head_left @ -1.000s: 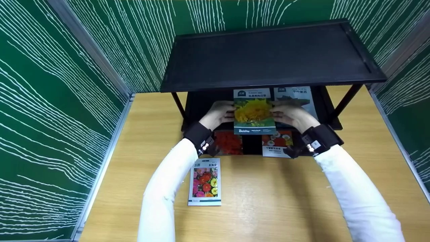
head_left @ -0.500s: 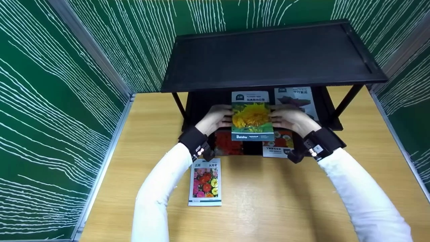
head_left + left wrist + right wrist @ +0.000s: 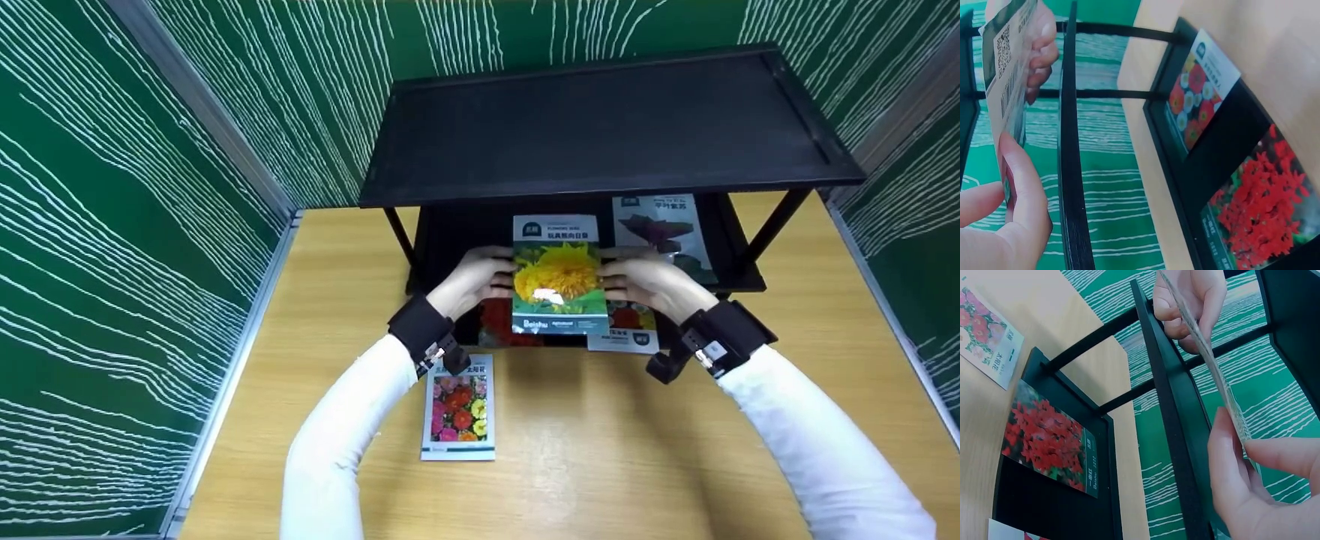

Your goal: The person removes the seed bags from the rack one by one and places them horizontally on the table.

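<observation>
A seed packet with a yellow sunflower picture is held between both hands in front of the black shelf's middle level. My left hand pinches its left edge, thumb and fingers on opposite faces, as the left wrist view shows. The right edge is pinched by my right hand. From the left wrist the packet's printed back with a code is visible; from the right wrist the packet appears nearly edge-on. Behind the right hand, a purple-leaf seed packet lies on the middle level.
The black shelf stands at the back of the wooden table. On its bottom level lie a red-flower packet and a red-and-white-flower packet. A multicoloured-flower packet lies on the table at front left. Green walls enclose the table.
Both hands have drawn the sunflower packet forward, out from the middle level toward the person. More of the purple-leaf packet shows now. The packet on the table has stayed put.
</observation>
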Demonstrator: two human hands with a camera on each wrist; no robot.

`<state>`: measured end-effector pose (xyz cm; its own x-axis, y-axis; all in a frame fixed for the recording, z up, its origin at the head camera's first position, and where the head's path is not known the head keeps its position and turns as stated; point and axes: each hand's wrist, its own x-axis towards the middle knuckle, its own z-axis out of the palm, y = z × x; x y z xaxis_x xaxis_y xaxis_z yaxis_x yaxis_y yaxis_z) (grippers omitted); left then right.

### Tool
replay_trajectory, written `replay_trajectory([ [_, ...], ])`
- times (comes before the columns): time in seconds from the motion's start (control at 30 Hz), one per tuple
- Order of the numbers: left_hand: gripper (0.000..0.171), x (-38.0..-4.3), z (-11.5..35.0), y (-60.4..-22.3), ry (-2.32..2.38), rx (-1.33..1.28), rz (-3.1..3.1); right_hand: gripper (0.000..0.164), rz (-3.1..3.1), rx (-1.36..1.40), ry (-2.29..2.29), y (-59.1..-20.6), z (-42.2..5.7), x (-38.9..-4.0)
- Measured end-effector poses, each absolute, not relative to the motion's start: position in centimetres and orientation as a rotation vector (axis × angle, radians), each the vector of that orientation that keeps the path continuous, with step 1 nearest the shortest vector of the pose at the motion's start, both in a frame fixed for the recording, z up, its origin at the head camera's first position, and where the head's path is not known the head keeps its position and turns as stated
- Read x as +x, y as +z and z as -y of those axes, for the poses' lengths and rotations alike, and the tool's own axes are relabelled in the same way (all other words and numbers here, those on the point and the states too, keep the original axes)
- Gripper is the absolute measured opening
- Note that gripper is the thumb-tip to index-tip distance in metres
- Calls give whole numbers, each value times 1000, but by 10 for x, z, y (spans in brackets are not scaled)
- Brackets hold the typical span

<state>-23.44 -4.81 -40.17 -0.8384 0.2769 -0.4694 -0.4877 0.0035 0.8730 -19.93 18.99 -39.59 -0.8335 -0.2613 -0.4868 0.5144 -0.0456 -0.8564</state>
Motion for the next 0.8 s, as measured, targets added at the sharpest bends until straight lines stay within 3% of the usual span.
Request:
replay_trajectory([
  [0.47,37,-211,63,-405,1886,-150,-1745,65,-1703,158,-1970,-399,-182,-177],
  [0.8,36,-196,69,-409,1904,-97,-1736,57,-1726,200,-1917,-406,-177,-168],
])
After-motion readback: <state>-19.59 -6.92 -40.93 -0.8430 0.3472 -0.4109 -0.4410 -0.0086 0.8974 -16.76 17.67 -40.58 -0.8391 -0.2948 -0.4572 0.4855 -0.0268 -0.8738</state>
